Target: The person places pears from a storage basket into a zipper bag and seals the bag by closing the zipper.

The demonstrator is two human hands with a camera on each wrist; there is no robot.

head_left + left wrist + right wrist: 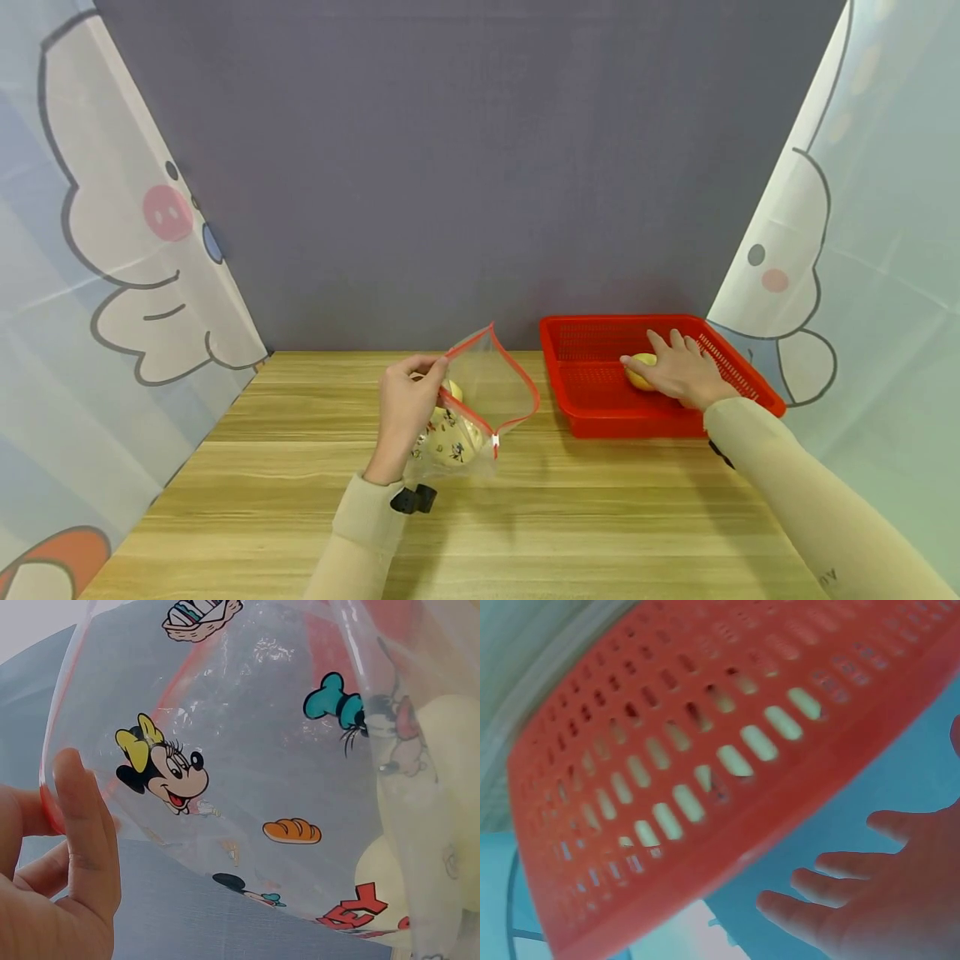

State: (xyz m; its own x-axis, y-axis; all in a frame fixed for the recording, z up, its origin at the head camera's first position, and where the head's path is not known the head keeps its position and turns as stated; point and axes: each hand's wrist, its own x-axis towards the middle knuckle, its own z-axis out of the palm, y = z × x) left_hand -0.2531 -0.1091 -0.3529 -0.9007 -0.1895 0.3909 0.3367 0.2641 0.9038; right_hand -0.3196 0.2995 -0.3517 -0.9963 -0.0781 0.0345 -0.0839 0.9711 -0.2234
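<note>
My left hand [408, 398] pinches the red-edged mouth of a clear zip bag [498, 379] printed with cartoon figures. The bag's mouth gapes, and a white slider [495, 440] sits on its red strip. Pale yellow rounded things [442, 772] lie inside the bag, partly hidden by the left hand in the head view; their kind is unclear. With fingers spread, my right hand [684, 372] is over the red plastic basket [592, 427]. Its thumb is beside a yellow rounded thing [640, 372] there, which the hand partly covers. Whether they touch, I cannot tell.
The basket stands at the right rear of the wood-grain table [570, 517], with slotted walls and a raised rim. A dark grey backdrop [480, 167] closes off the rear. Curtains with cartoon prints [135, 200] hang on both sides.
</note>
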